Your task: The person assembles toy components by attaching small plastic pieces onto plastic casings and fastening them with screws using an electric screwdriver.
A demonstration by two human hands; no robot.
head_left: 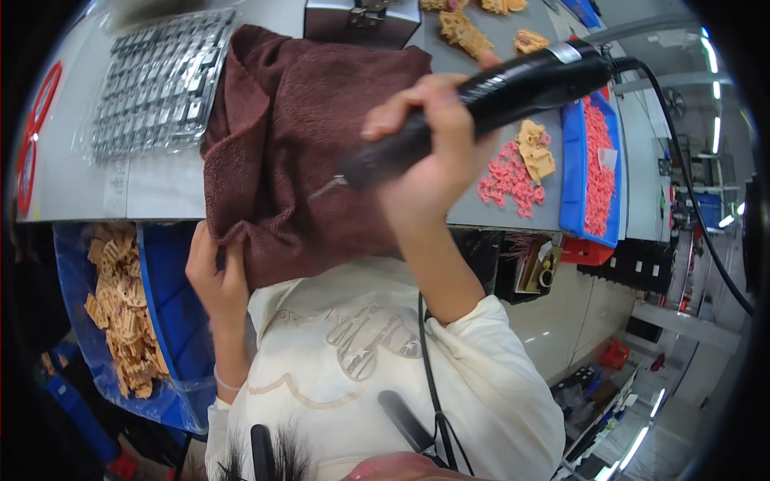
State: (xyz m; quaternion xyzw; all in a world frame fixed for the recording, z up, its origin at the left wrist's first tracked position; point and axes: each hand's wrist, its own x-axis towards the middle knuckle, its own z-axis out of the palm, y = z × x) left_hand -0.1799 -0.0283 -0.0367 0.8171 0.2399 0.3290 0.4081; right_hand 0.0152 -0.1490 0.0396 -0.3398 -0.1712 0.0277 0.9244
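Right hand: the right hand (437, 148) is closed round the thick body of a black electric screwdriver (533, 78), likely a full wrap to steady its bulk and aim the tip.
Screwdriver tip: the thin metal bit (327, 189) slants down and leftward over the cloth; whether it touches the fabric I cannot tell.
Left hand: the left hand (220, 276) is at the cloth's near left corner, thumb and finger slightly parted, the tips hidden at its edge; pinching or merely resting, I cannot tell. Either way, a hand there would help stop the fabric sliding.
Cloth: the brown cloth (337, 88) lies in folds across the front of the tabletop (172, 188), its near edge hanging toward the person's lap, perhaps as soft padding.
Cord: the black cord (674, 128) leaves the tool's rear end and loops off to the right, which leaves the cloth free of it.
Pink rings: many fill a blue tray (572, 172), whose walls presumably contain such small pieces; a loose pile (509, 183) sits beside it, within easy reach.
Tan parts: a heap (124, 321) fills the plastic-lined bin below the tabletop's left edge, probably to save working room above.
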